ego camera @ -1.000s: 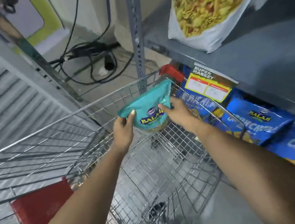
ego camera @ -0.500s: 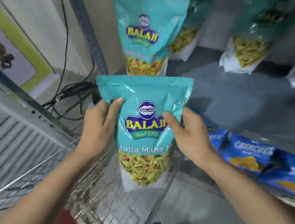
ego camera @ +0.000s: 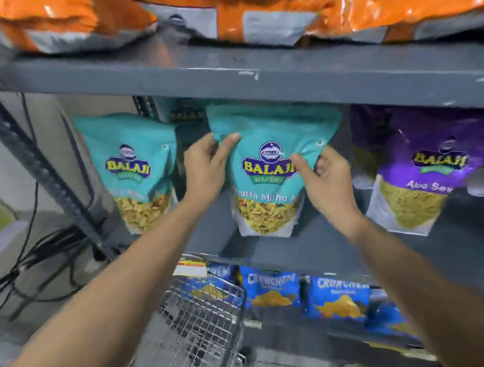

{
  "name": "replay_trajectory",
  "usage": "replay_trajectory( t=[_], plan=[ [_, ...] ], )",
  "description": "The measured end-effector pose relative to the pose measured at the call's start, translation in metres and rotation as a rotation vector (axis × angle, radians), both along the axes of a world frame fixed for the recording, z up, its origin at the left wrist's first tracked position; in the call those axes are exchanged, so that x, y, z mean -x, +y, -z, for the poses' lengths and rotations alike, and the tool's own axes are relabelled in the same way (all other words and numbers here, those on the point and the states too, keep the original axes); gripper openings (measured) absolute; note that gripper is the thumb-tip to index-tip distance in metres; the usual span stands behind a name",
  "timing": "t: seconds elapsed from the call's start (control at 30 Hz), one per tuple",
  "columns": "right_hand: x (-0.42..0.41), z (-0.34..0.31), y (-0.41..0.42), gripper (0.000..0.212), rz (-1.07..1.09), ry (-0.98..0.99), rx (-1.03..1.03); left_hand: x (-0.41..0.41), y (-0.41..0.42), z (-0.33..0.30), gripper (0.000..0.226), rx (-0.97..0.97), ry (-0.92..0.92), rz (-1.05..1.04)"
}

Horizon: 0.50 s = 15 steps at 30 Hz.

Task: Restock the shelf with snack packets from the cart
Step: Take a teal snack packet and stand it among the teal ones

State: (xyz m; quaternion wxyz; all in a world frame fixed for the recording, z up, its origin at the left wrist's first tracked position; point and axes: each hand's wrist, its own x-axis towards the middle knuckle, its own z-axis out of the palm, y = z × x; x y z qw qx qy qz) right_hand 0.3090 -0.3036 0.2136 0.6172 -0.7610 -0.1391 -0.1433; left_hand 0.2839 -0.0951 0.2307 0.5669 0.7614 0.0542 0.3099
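Note:
A teal snack packet [ego camera: 267, 176] stands upright on the grey middle shelf [ego camera: 322, 253], its top under the shelf board above. My left hand [ego camera: 206, 169] grips its upper left corner. My right hand [ego camera: 326, 182] pinches its right edge. A matching teal packet [ego camera: 135, 173] stands to its left, and another shows behind in shadow. The wire cart [ego camera: 204, 322] sits below my arms, its inside mostly out of view.
A purple packet [ego camera: 417, 177] stands to the right on the same shelf. Orange packets [ego camera: 240, 0] lie on the shelf above. Blue packets [ego camera: 337, 297] line the shelf below. The perforated shelf post [ego camera: 31, 150] and black cables [ego camera: 33, 259] are at the left.
Both hands lifted the teal packet out of the cart, raised it and moved it forward onto the middle shelf. The view swung up from the cart to the shelves.

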Motion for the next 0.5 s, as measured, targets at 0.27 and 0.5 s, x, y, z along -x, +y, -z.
replay_trajectory(
  t=[0.27,0.5],
  plan=[
    [-0.057,0.002,-0.032,0.015,0.071,0.062,-0.049,-0.051,-0.01,0.005,0.044,-0.015,0.014,0.004],
    [-0.066,-0.019,-0.037,0.01,0.127,-0.018,-0.104,-0.06,-0.01,-0.001,0.032,0.037,-0.121,0.026]
  ],
)
